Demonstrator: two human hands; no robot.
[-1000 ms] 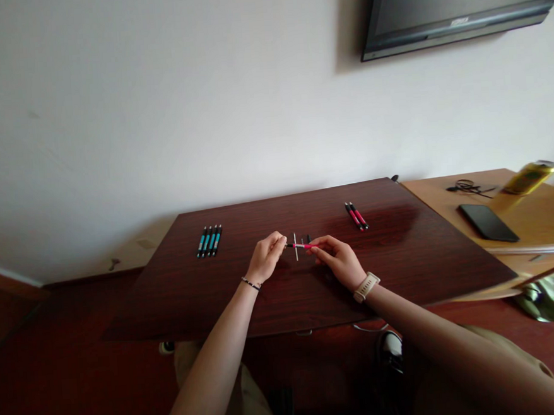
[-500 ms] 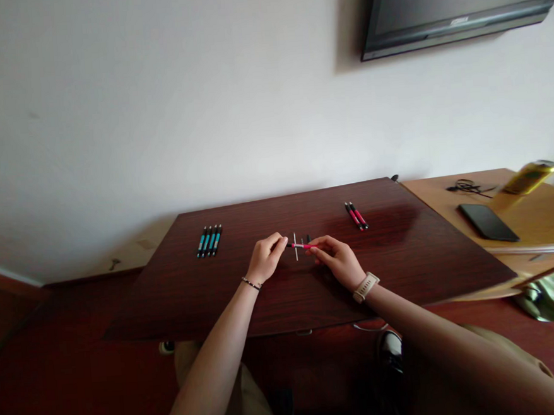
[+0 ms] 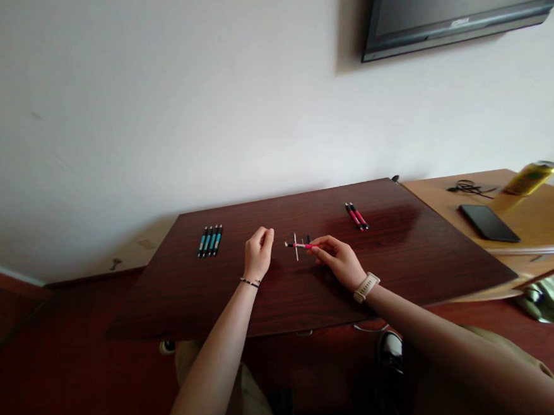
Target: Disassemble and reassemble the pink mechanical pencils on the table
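My right hand (image 3: 338, 260) pinches the right end of a pink and black pen (image 3: 303, 245), held roughly level over the dark table (image 3: 179, 303). To the left of the pen's tip, apart from it, is my left hand (image 3: 260, 254), its fingers closed; whether anything is in them is hidden. A thin pale rod (image 3: 296, 254) lies behind the pen, crossing it in view, with small dark parts beside it near my right fingertips. Several blue and black pens (image 3: 210, 241) lie side by side at the left. Pink and black pens (image 3: 356, 216) lie together at the right.
A wooden side table (image 3: 443, 208) on the right bears a black phone (image 3: 489, 223), a dark cable (image 3: 469, 187) and a yellow can (image 3: 531, 178). A television (image 3: 457, 8) hangs on the wall above.
My left hand has let go of the pen's left end and moved a little left and up. My right hand still holds the pen in nearly the same place.
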